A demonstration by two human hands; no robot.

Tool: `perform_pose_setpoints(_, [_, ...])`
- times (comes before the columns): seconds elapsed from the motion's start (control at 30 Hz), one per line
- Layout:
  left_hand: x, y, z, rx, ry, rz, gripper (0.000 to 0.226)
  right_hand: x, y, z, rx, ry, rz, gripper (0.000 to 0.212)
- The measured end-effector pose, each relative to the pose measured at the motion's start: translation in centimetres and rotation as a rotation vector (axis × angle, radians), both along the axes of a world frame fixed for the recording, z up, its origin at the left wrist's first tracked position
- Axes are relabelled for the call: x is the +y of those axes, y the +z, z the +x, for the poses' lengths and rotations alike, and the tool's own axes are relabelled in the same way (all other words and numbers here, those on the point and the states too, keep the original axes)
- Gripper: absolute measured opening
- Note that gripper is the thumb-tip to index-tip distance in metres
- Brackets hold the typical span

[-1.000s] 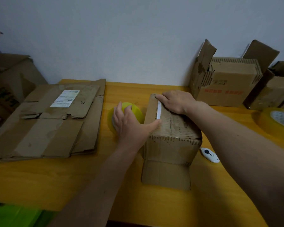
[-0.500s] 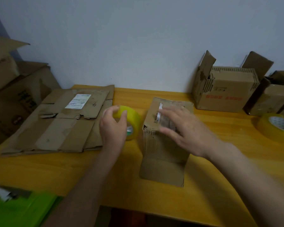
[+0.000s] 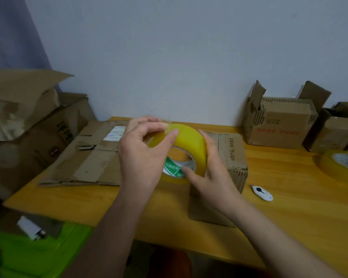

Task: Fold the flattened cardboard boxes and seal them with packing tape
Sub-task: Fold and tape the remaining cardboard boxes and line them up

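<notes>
Yellow tape roll (image 3: 191, 137) with green-white core, brown box (image 3: 232, 157), orange-yellow table (image 3: 289, 217)

Both forearms are bare right up to the near edge, no sleeves showing. The left hand (image 3: 143, 155) and right hand (image 3: 211, 177) wear no gloves, rings or watch.

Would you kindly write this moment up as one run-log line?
stage: freeing tape end | left hand: pinches tape end | right hand: holds tape roll | box: on table, behind roll
</notes>
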State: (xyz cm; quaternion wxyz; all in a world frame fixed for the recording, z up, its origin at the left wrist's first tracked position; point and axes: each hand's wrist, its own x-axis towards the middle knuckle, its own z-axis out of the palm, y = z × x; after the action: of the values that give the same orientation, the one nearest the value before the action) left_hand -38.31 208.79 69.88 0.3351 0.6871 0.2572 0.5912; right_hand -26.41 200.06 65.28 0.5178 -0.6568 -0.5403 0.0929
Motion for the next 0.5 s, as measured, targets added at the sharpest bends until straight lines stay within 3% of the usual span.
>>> perform_pose_setpoints(0.07, [-0.3,0.0,-0.4,-0.004,-0.053,-0.028,0.013,-0.6,0.7,0.1,-0.021,-0.08,0.044,0.08])
perform_pose_setpoints(0.2, [-0.7,-0.1,-0.5,-0.179,-0.377,-0.525,0.027,-2.3,2.2,0.9,-0.329,-0.261,0.058,0.079])
perform_pose_setpoints(0.27, [-1.1,-0.3,0.1,-0.232,-0.467,-0.665,0.022,-2.8,2.3,1.3,-0.514,-0.351,0.03,0.08])
perform_pose_setpoints(0.37, [-2.2,-0.6,1.3,-0.245,-0.424,-0.751,0.022,-3.8,2.2,2.1,-0.72,-0.464,0.011,0.079])
perform_pose_setpoints(0.5, [-3.5,-0.8,2.3,-0.256,-0.428,-0.884,0.025,-5.4,2.6,3.2,-0.81,-0.589,0.044,0.082])
